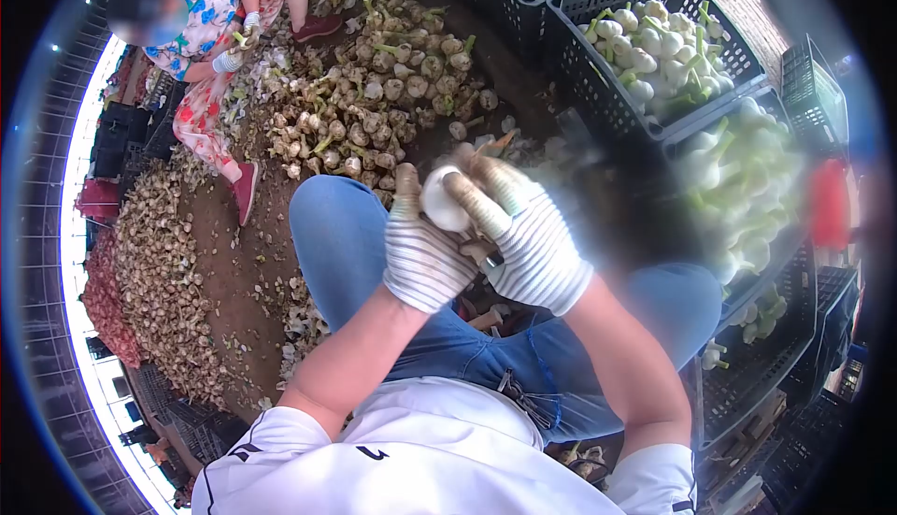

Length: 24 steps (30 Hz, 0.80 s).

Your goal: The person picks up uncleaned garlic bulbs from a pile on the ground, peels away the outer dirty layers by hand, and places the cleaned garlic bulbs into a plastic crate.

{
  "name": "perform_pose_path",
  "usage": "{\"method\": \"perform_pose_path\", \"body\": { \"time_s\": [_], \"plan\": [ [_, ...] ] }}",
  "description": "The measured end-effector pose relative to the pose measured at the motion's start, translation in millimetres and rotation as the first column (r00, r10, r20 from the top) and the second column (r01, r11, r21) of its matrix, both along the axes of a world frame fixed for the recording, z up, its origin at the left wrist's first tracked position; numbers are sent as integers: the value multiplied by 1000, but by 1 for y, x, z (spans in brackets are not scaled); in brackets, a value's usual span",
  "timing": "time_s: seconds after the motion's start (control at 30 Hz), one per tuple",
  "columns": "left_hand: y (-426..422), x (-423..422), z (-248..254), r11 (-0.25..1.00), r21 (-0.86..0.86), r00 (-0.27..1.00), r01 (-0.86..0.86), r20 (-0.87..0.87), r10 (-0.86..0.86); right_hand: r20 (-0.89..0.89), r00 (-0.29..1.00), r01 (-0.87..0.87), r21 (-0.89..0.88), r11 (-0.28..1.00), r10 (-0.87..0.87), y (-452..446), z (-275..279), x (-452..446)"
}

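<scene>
- White garlic bulb (pixel 442 201) in both hands — it sits above the lap of a seated person in blue jeans (pixel 338 235), between the knees.
- Striped glove, browned at the fingers, covers the left hand (pixel 422 246), which pinches the bulb from its left side.
- Matching glove on the right hand (pixel 525 230), whose bent fingers press against the bulb's right side; a small metallic glint shows below them, too small to identify.
- Beyond the knees, a heap of garlic (pixel 369 94) covers the floor (pixel 210 277); a second heap (pixel 154 267) lies at far left, beside a red mesh sack (pixel 109 300).
- Black perforated crate (pixel 603 80) at upper right, filled with pale trimmed bulbs (pixel 659 48) — other crates stand around it.
- Co-worker (pixel 210 15) in floral clothing, upper left, works with gloved hands drawn close together.
</scene>
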State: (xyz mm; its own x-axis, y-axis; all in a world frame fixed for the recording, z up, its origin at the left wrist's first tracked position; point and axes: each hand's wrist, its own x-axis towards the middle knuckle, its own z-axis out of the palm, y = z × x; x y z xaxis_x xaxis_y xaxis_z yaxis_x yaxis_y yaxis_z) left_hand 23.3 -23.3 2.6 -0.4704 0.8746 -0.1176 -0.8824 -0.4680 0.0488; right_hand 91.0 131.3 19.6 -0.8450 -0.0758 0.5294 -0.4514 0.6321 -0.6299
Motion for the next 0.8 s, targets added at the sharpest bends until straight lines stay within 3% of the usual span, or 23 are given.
{"method": "perform_pose_path", "body": {
  "time_s": [0.1, 0.13, 0.23, 0.33, 0.5, 0.53, 0.57, 0.67, 0.77, 0.8],
  "plan": [
    [22, 16, 28, 890, -435, 989, -137, -10, 148, 172, 985, 20, -281, 959, 30, 5, -11, 8],
    [21, 17, 19, 907, -387, 985, -168, -106, 137, 210, 971, -21, -395, 919, 112, 11, -15, 9],
    [24, 24, 11, 827, -495, 928, -266, -363, 81, 292, 931, 15, -629, 777, 218, 10, -18, 15],
    [19, 31, 7, 783, -485, 838, -390, -539, 84, 256, 868, 116, -938, 327, 427, 5, -12, 16],
    [16, 39, 14, 681, -419, 559, -601, -829, -17, 195, 793, 181, -980, 83, 578, 12, -12, 20],
    [12, 37, 14, 723, -432, 628, -540, -778, 4, 174, 785, 179, -982, 52, 594, 12, -17, 19],
    [11, 38, 15, 719, -433, 620, -544, -785, -3, 153, 778, 179, -984, 19, 610, 11, -20, 20],
    [10, 38, 22, 697, -446, 595, -561, -803, -34, 175, 748, 228, -974, 1, 640, 8, -18, 20],
    [3, 29, 16, 641, -466, 551, -611, -831, -79, 329, 708, 262, -944, 200, 625, 13, -13, 20],
    [2, 28, 14, 618, -461, 523, -637, -847, -92, 401, 771, 269, -909, 318, 495, 11, -11, 20]
  ]
}}
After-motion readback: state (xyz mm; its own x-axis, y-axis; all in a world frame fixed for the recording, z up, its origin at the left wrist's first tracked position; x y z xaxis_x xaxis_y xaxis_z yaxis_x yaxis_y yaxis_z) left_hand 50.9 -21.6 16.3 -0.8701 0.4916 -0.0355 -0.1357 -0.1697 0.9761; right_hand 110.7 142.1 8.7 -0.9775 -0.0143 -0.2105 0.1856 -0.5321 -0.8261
